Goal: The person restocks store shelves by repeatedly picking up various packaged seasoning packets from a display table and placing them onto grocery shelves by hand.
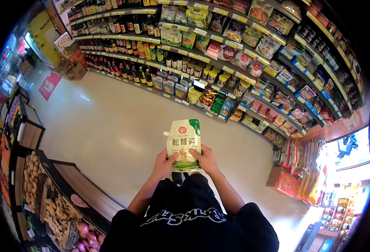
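Between my two hands is a pale cream seasoning pouch [184, 138] with a red round logo, dark printed characters, a green upper corner and a white spout on its left side. It is held upright with its printed front toward me. My left hand [164, 163] grips the lower left edge, thumb on the front. On the lower right edge, my right hand [206, 159] is closed the same way, its thumb pressed on the front. The fingers behind the pouch are hidden.
Long curved shelves [176, 50] of bottles, jars and bagged goods run across the back and right. At the lower left stands a produce bin [82, 178] with potatoes, ginger and onions. A red floor sign [49, 85] lies farther left. Packaged goods [292, 159] hang at the right.
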Demonstrator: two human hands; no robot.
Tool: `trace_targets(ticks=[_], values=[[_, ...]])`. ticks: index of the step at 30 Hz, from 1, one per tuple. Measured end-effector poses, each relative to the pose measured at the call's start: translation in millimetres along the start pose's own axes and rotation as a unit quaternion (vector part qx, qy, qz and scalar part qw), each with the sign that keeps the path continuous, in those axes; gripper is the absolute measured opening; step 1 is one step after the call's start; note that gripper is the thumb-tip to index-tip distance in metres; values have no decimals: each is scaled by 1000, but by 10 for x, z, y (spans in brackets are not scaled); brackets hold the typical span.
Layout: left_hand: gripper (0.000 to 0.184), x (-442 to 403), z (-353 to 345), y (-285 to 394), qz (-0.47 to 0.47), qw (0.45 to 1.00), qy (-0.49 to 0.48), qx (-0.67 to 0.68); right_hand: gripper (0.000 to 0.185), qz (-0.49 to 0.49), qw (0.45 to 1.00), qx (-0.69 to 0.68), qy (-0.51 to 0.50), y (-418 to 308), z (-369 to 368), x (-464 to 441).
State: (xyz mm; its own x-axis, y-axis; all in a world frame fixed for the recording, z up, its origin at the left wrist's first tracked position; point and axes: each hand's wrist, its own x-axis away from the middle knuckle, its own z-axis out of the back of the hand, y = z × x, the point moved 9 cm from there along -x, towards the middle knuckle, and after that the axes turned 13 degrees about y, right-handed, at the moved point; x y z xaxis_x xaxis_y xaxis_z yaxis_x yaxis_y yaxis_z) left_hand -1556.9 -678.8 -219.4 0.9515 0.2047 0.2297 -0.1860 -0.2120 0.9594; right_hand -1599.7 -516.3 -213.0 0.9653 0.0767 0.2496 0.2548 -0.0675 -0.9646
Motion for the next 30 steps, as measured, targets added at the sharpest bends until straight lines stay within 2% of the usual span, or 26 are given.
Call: trace_targets(ticks=[2, 5, 6, 11, 14, 17, 18, 19, 23, 26, 30], values=[[22, -529, -4, 90, -31, 999, -10, -16, 25, 6, 1000, -20, 5, -77, -72, -492], [25, -1320, -5, 169, -17, 1000, 19, -5, 26, 3, 999, -31, 20, -186, -130, -1225], [26, -1612, -4, 181, -24, 999, 18, -38, 25, -2, 999, -32, 26, -183, -139, -1481], [26, -3159, -115, 417, -89, 980, 17, -177, 24, 37, 992, 88, 88, -421, -91, -2962], [24, -4076, -216, 798, -257, 903, 66, -338, 25, 189, 958, 189, 99, -795, -122, -3932], [19, -4907, -348, 1225, -365, 859, 142, -328, 25, 258, 935, 196, 143, -1162, -198, -4805], [20, -5241, -382, 1248, -334, 878, 130, -316, 25, 275, 928, 196, 159, -1270, -214, -5063], [21, -5570, -409, 1296, -303, 896, 117, -303, 24, 249, 936, 194, 157, -1331, -251, -5329], [25, -6772, -416, 1332, -191, 957, 100, -194, 27, 345, 888, 218, 212, -1668, -454, -6302], [27, -7587, -369, 1366, -218, 963, 110, -114, 39, 367, 861, 259, 239, -1818, -643, -6956], [31, -8524, -272, 1355, -186, 970, 106, -117, 39, 326, 883, 222, 255, -1848, -849, -7805]])
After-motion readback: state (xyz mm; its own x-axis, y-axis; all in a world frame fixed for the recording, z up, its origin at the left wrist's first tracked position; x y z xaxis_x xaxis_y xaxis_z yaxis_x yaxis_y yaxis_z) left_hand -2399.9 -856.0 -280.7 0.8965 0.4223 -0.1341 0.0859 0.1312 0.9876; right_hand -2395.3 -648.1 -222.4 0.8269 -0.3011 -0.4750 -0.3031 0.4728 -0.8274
